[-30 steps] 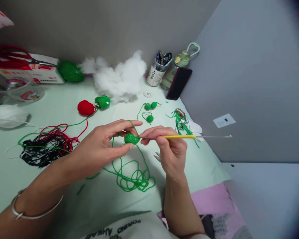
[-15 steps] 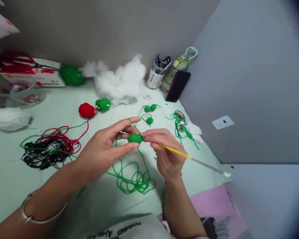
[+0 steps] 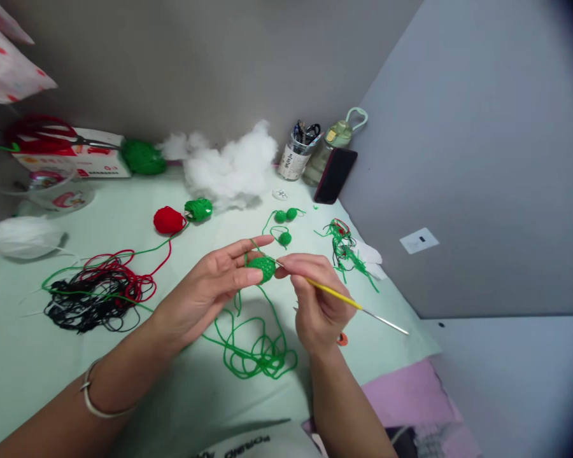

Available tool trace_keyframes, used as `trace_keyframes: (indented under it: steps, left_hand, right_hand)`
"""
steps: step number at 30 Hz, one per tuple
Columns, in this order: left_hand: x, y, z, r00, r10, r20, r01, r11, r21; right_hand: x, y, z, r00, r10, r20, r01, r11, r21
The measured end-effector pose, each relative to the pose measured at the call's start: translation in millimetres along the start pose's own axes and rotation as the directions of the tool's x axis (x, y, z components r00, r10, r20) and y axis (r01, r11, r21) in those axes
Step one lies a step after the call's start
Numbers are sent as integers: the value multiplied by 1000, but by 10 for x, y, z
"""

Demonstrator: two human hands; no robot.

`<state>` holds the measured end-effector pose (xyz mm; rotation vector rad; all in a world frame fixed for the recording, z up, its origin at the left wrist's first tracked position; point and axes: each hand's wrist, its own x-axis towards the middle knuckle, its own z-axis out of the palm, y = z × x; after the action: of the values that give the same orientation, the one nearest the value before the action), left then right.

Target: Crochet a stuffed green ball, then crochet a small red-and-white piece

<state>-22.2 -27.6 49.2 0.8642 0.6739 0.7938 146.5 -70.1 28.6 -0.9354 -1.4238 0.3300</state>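
Note:
My left hand [image 3: 219, 277] pinches a small green crocheted piece [image 3: 263, 268] between thumb and fingers, with green yarn looped over the raised index finger. In my right hand [image 3: 315, 296] is a crochet hook with a yellow grip [image 3: 334, 292]; its thin tip meets the upper right edge of the green piece. The hook's metal rear end points down to the right. Loose green yarn [image 3: 262, 356] lies in loops on the table below both hands. Just beyond them are small green balls [image 3: 285, 238].
White stuffing [image 3: 233, 165], a red yarn ball [image 3: 169, 220] and green yarn [image 3: 198, 209] lie behind. Black yarn [image 3: 86, 299] is tangled at left. A pen cup [image 3: 293, 160], phone [image 3: 335, 176] and yarn scraps [image 3: 346, 248] are to the right.
The green piece has been turned so more of its rounded side shows, and my left thumb lies across it. The hook has swung, its rear end moving left. The camera view has shifted slightly.

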Motion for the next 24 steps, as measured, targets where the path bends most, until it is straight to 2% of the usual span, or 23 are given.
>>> trace_keyframes:
  steps: [4, 8, 11, 15, 18, 20, 22, 24]
  left_hand:
    - [4, 39, -92, 996, 94, 4, -93, 975, 200]
    - [0, 58, -169, 989, 123, 84, -145, 931, 335]
    - [-5, 92, -206, 984, 128, 127, -168, 906, 389]
    - [-18, 165, -220, 979, 159, 127, -201, 846, 494]
    - [-9, 166, -191, 982, 143, 120, -181, 881, 438]
    - [7, 112, -144, 989, 111, 100, -140, 929, 344]
    - [20, 23, -76, 994, 84, 75, -100, 963, 250]
    - [24, -70, 1, 997, 61, 42, -67, 985, 158]
  right_hand:
    - [57, -23, -28, 982, 185, -32, -175, 962, 208]
    - [69, 0, -53, 926, 376, 25, -352, 841, 411]
    - [78, 12, -58, 897, 441, 36, -411, 798, 441]
    - [110, 23, -80, 875, 479, 71, -457, 770, 445]
    - [127, 27, -80, 876, 468, 117, -465, 757, 458]
    - [101, 28, -51, 906, 409, 113, -416, 804, 425]
    - [32, 34, -4, 956, 287, 61, -292, 920, 262]
    - [-63, 48, 44, 995, 104, 1, -104, 994, -20]
